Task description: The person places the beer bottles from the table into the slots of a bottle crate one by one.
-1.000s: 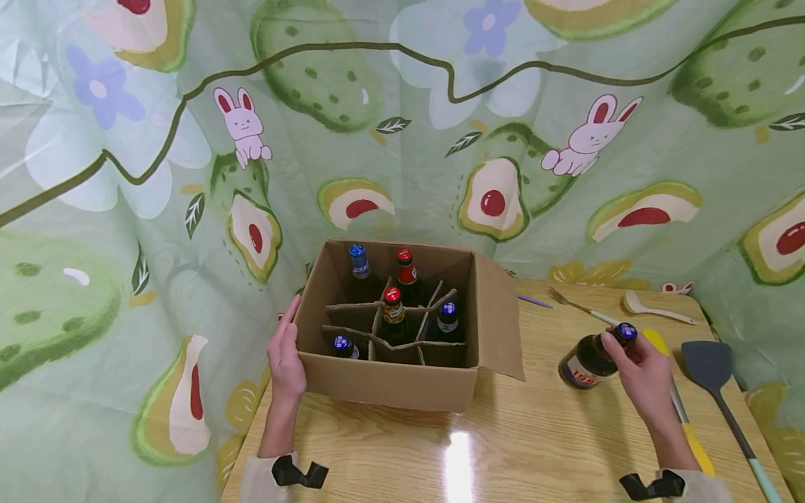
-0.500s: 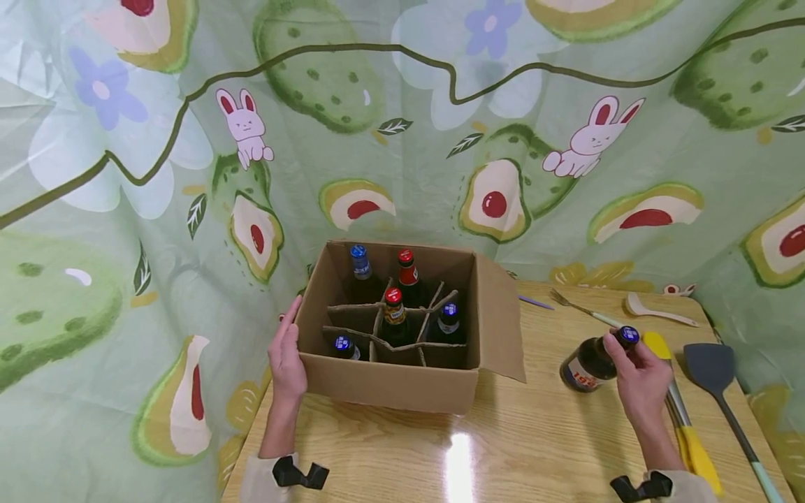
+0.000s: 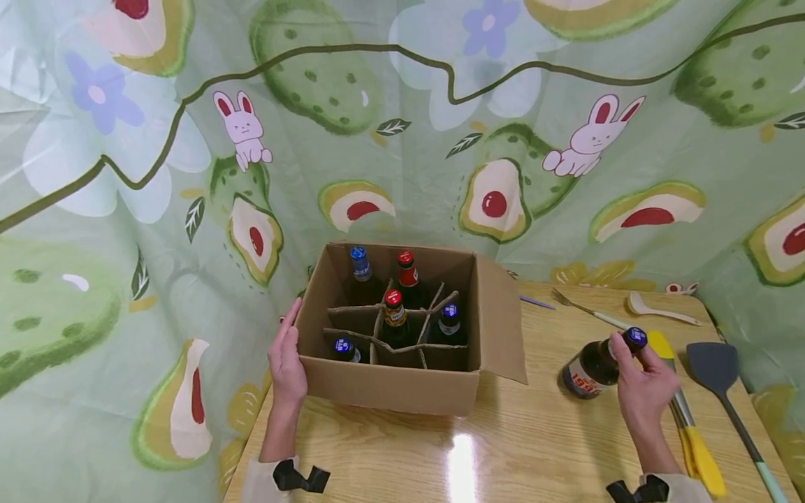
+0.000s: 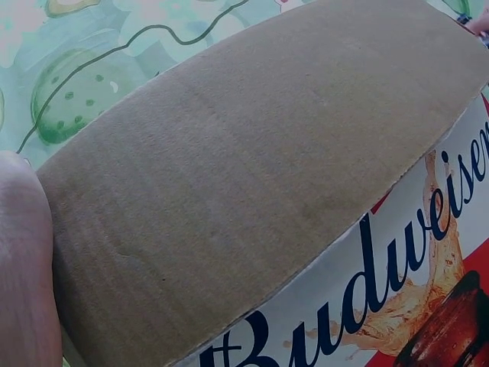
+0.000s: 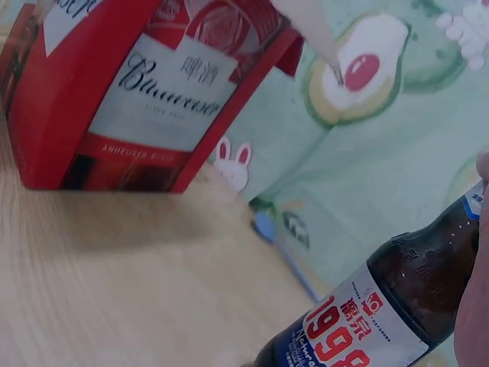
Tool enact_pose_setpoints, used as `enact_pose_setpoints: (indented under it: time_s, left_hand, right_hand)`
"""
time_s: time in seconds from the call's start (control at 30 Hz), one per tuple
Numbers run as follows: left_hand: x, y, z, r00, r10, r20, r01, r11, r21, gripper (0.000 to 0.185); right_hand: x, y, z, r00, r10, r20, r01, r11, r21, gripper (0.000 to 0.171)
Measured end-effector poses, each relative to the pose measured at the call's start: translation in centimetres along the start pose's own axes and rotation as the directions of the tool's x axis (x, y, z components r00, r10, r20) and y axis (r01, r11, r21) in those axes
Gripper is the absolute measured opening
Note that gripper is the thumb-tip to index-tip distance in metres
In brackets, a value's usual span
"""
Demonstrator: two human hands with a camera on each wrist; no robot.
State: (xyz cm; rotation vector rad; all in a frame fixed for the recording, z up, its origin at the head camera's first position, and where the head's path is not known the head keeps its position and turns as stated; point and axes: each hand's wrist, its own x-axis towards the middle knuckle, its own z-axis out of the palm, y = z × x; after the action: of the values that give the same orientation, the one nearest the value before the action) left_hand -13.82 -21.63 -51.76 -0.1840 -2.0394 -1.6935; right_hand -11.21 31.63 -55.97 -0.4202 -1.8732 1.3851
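My right hand (image 3: 648,391) pinches a brown beer bottle (image 3: 588,370) by the neck, just below its blue cap. The bottle leans, its base toward the box; a white label (image 5: 359,325) reads 1998. Whether its base touches the table cannot be told. Against the left side of an open cardboard beer box (image 3: 390,388) lies my left hand (image 3: 288,363), fingers extended along the wall. Inside the box, cardboard dividers separate several capped bottles, among them a red-capped one (image 3: 395,314) in the middle and a blue-capped one (image 3: 360,265) at the back left.
The box's right flap (image 3: 501,318) sticks out over the table. Right of the held bottle lie yellow-handled tongs (image 3: 698,450) and a dark spatula (image 3: 713,363). Farther back are a fork (image 3: 575,304), a pale ladle (image 3: 663,312) and a blue-handled utensil (image 3: 537,302). A patterned curtain (image 3: 402,154) hangs behind.
My right hand has shifted a little, and the bottle's neck has tipped slightly farther right and down. The left hand and the box stay where they were.
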Motion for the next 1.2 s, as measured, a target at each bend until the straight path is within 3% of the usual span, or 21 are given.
enact_pose_setpoints:
  time_s: [0.17, 0.33, 0.57, 0.83, 0.93, 1.07, 1.2]
  left_hand:
    - [-0.1, 0.0, 0.0, 1.000, 0.005, -0.008, -0.005, 1.000, -0.007, 0.048]
    - [-0.1, 0.2, 0.1, 1.000, 0.012, -0.019, -0.012, 1.000, -0.005, 0.048]
    - [-0.1, 0.2, 0.1, 1.000, 0.014, -0.023, -0.014, 1.000, -0.004, 0.048]
    - [0.0, 0.2, 0.1, 1.000, -0.014, -0.011, 0.014, 1.000, -0.005, 0.048]
    - [0.0, 0.2, 0.1, 1.000, -0.008, -0.013, 0.008, 1.000, -0.007, 0.048]
    - [0.1, 0.1, 0.1, 1.000, 0.015, -0.012, -0.016, 1.000, -0.018, 0.048]
    - [0.1, 0.1, 0.0, 1.000, 0.029, -0.010, -0.029, 0.999, -0.028, 0.047]
  right_hand:
    - [0.7, -3.3, 0.2, 0.996, -0.086, -0.015, 0.087, 0.993, 0.077, 0.018]
    - [1.8, -9.2, 0.6, 0.971, -0.235, -0.042, 0.238, 0.956, 0.173, 0.013]
    - [4.2, -16.0, 1.4, 0.962, -0.274, 0.006, 0.267, 0.940, 0.214, 0.013]
    - [5.7, -23.2, 3.4, 0.919, -0.382, 0.097, 0.338, 0.891, 0.304, 0.018]
    - [5.4, -26.0, 4.8, 0.905, -0.401, 0.140, 0.309, 0.848, 0.431, 0.019]
    - [4.8, -29.1, 7.0, 0.885, -0.404, 0.231, 0.182, 0.758, 0.626, 0.017]
    - [3.8, -30.8, 9.2, 0.837, -0.438, 0.328, 0.130, 0.741, 0.659, 0.017]
